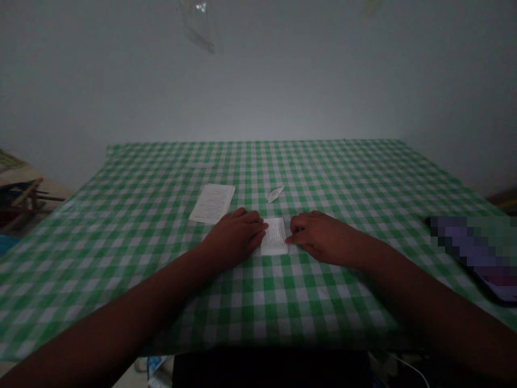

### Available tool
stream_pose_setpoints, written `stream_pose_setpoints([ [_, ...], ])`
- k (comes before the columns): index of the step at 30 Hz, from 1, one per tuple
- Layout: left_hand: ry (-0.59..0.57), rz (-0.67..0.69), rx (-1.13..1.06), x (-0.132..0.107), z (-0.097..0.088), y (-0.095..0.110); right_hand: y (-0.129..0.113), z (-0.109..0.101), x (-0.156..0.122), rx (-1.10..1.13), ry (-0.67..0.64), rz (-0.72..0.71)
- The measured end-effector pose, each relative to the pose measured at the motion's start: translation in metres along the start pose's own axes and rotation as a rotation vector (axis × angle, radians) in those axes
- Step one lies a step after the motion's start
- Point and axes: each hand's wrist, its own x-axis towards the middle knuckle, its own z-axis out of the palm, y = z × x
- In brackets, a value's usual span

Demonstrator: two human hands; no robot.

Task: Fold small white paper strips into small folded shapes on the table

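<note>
A small white sheet of printed paper (275,240), seemingly folded, lies on the checked cloth between my two hands. At its left edge, my left hand (238,237) has its fingers curled together with the tips on the paper. My right hand (321,237) is closed in a pinch at the right edge, thumb and forefinger meeting the paper. Just beyond my left hand rests a stack of printed paper sheets (212,203). A small folded piece of white paper (275,193) sits farther back, in front of my hands.
The green and white checked tablecloth (258,302) covers the table up to a pale wall (258,81). A dark-edged device with a blurred screen (476,258) lies at the right. A clear plastic bag (197,27) hangs on the wall. Dark clutter (28,199) stands beyond the left edge.
</note>
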Motion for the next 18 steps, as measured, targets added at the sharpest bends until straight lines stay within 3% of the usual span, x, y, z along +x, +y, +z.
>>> stream_pose_setpoints([
  [6,0.007,-0.035,0.002,0.0,0.002,0.002,0.003,-0.001,-0.002,0.151,-0.014,-0.045],
  [18,-0.04,0.017,-0.035,-0.004,0.002,-0.009,0.002,-0.005,-0.005,0.178,-0.023,-0.04],
])
